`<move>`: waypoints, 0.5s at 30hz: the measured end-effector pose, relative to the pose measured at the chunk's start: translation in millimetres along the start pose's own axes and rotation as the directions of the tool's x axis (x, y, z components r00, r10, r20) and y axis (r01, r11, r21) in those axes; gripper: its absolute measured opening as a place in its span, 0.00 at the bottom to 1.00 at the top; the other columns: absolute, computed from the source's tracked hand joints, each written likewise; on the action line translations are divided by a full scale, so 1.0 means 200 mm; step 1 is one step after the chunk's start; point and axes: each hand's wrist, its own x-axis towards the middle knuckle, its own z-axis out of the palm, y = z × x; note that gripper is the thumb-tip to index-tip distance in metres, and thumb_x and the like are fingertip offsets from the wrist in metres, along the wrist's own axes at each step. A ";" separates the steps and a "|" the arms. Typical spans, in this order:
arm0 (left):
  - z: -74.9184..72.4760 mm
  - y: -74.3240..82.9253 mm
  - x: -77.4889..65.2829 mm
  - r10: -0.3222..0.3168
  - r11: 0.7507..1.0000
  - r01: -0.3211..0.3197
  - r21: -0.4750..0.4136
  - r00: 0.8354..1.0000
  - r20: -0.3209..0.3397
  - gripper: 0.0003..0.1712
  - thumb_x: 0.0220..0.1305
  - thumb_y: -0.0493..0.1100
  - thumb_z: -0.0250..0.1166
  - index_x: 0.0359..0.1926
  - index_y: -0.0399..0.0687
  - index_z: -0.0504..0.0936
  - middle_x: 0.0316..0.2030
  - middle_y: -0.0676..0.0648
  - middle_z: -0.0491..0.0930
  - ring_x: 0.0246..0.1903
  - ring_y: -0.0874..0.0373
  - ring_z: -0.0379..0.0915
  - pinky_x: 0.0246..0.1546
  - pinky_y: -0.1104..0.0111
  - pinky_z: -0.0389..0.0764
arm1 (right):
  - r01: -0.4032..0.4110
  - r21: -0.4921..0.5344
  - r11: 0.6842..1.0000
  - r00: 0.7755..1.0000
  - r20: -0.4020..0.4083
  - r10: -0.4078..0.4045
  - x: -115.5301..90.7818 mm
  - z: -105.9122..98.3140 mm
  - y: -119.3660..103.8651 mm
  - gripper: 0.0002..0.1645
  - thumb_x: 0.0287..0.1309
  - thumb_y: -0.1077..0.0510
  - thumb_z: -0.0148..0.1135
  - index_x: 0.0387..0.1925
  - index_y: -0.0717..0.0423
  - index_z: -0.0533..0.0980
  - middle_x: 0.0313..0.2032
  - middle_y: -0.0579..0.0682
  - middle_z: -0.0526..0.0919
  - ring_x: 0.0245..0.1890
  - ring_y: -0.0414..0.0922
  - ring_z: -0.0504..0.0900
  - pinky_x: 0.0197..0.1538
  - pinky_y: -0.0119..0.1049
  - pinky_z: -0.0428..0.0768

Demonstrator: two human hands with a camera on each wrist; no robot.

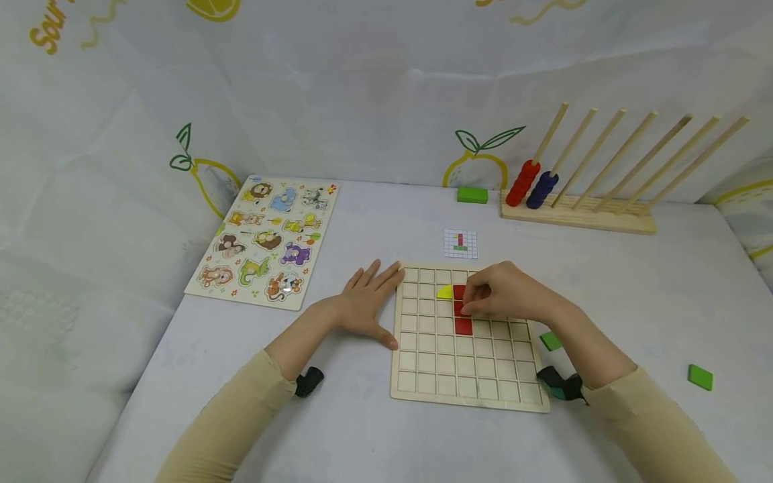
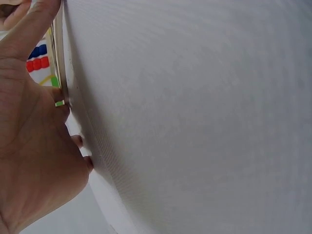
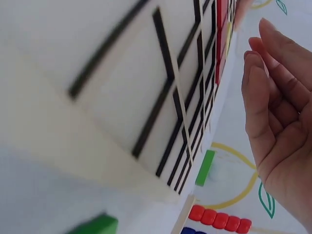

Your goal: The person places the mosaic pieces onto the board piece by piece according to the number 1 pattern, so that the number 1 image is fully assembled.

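Note:
A wooden grid board (image 1: pixel 447 386) lies on the white table. Three red square tiles (image 1: pixel 463 327) form a column in its cells, and a yellow rounded tile (image 1: pixel 444 292) sits left of the top one. My left hand (image 1: pixel 365 305) lies with fingers spread, thumb and fingertips at the board's left edge. Over the red tiles is my right hand (image 1: pixel 507 295), fingers loosely bent, its tips close to the upper tiles. In the right wrist view nothing shows between the thumb and fingers of that hand (image 3: pixel 282 97); whether they touch a tile is unclear.
Behind the board lies a small printed pattern card (image 1: pixel 461 244). Green tiles lie at right (image 1: pixel 551 341) and farther right (image 1: pixel 700 377), and a green stack (image 1: pixel 472 195) at the back. A peg rack with beads (image 1: pixel 580 218) stands back right; an animal puzzle (image 1: pixel 260 241) lies left.

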 end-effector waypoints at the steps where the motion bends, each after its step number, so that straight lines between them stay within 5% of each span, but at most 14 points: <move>1: 0.00 0.00 0.00 -0.001 1.000 0.001 0.000 1.000 0.000 0.75 0.45 0.72 0.72 0.79 0.55 0.32 0.80 0.54 0.24 0.79 0.46 0.15 0.79 0.47 0.30 | -0.003 -0.004 1.000 1.000 -0.008 0.003 -0.01 -0.01 0.01 0.06 0.54 0.53 0.73 0.25 0.43 0.82 0.24 0.39 0.82 0.27 0.38 0.77 0.32 0.28 0.78; 15: 0.00 0.00 0.00 -0.005 1.000 0.005 -0.016 1.000 0.000 0.75 0.45 0.71 0.73 0.79 0.56 0.32 0.80 0.55 0.24 0.79 0.47 0.14 0.79 0.48 0.29 | -0.114 -0.037 0.993 0.992 -0.052 0.112 -0.14 -0.17 0.13 0.04 0.57 0.53 0.70 0.27 0.43 0.83 0.26 0.42 0.85 0.29 0.37 0.77 0.34 0.28 0.75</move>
